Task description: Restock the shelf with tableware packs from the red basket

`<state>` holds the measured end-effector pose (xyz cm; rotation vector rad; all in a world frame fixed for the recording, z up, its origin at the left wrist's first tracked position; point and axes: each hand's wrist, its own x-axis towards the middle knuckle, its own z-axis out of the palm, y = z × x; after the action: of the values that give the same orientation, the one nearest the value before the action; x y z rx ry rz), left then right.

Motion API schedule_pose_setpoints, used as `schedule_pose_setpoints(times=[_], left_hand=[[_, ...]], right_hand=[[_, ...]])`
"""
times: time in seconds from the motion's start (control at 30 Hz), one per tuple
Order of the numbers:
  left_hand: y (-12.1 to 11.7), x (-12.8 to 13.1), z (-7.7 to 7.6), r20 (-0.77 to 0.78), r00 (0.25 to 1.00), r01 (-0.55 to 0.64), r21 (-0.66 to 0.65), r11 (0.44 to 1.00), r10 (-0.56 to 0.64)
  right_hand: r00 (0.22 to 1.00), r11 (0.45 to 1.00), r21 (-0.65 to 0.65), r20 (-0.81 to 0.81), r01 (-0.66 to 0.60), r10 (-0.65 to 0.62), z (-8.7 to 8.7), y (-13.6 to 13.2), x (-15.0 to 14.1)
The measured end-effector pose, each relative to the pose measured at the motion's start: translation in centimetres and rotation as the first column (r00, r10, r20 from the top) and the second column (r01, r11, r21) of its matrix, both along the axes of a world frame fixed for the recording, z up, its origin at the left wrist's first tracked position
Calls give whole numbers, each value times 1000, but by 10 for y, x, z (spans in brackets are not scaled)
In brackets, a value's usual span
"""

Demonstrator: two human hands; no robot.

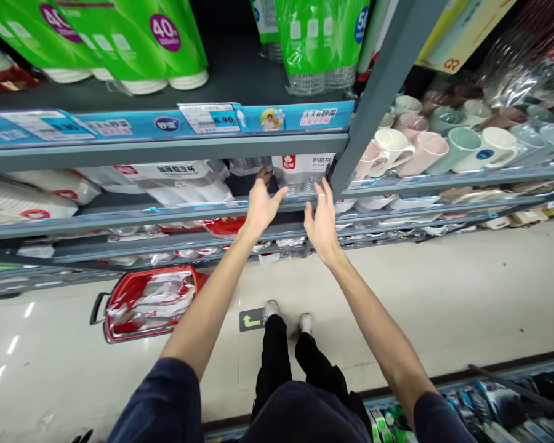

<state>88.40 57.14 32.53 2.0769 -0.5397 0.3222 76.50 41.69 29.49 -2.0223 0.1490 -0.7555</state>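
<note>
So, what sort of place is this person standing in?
Most likely a supermarket or household-goods shop: a price tag reading 6.90 hangs on the shelf edge, packs of green-wrapped cups stand in rows above it, and a red shopping basket holding packages sits on the floor.

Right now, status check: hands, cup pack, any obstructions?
Left hand at left of cup pack, right hand at right. Pack on shelf. Upper shelf above, post right.

Gap between cup packs, beam above.
</note>
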Motion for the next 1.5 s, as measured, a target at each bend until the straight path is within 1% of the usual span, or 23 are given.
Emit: schedule_pose_setpoints(times=[0.07,0.1,0.17,0.2,0.27,0.33,0.4,0.47,0.57,0.63,0.73,0.9,1.0,1.17,1.27,1.33,1.4,1.5], left_hand=[[27,-22,9,105,993,-53,69,996,45],[42,-32,13,147,987,-84,113,990,67],[69,-46,20,183,977,-145,196,970,109],[80,-48,23,177,976,-168,229,959,129],[96,-45,25,145,976,-199,284,938,162],[106,-36,25,130,973,-221,329,918,188],[114,-27,24,141,965,-258,336,906,223],[121,-21,24,147,955,-293,314,903,258],[129,-18,28,134,957,-286,312,906,256],[132,-15,32,120,962,-273,328,905,246],[131,-11,39,90,964,-266,365,892,251],[127,-10,46,83,963,-268,416,869,257],[122,-14,47,79,967,-251,453,856,242],[109,-17,45,107,976,-217,492,843,189],[101,-17,41,126,986,-161,484,860,113],[95,-16,38,127,990,-108,466,878,55],[90,-15,36,119,993,-73,453,888,20],[85,-14,35,96,994,-81,452,889,42]], right_hand=[[999,1000,11,36,-3,3,-3,-4,-16],[1000,1000,19,19,-20,20,-4,-6,-21],[994,997,14,-80,-75,76,-6,-7,-23],[984,994,-5,-143,-106,104,-5,-5,-19],[961,985,-62,-239,-159,140,-1,3,-4],[946,972,-109,-275,-207,171,7,17,18],[937,957,-123,-267,-265,225,17,34,39],[927,942,-103,-241,-318,286,26,52,57],[917,925,-105,-211,-365,338,32,70,74],[919,920,-125,-194,-371,344,33,75,80],[918,918,-115,-171,-379,358,31,75,82],[908,903,-133,-155,-409,389,30,70,83],[905,897,-133,-129,-421,406,32,62,84],[902,895,-135,-141,-426,408,30,33,82],[901,902,-91,-153,-421,405,23,18,77],[900,904,-84,-164,-420,403,17,13,75],[908,907,-111,-165,-406,386,14,11,73],[918,906,-181,-182,-384,353,16,12,71]])
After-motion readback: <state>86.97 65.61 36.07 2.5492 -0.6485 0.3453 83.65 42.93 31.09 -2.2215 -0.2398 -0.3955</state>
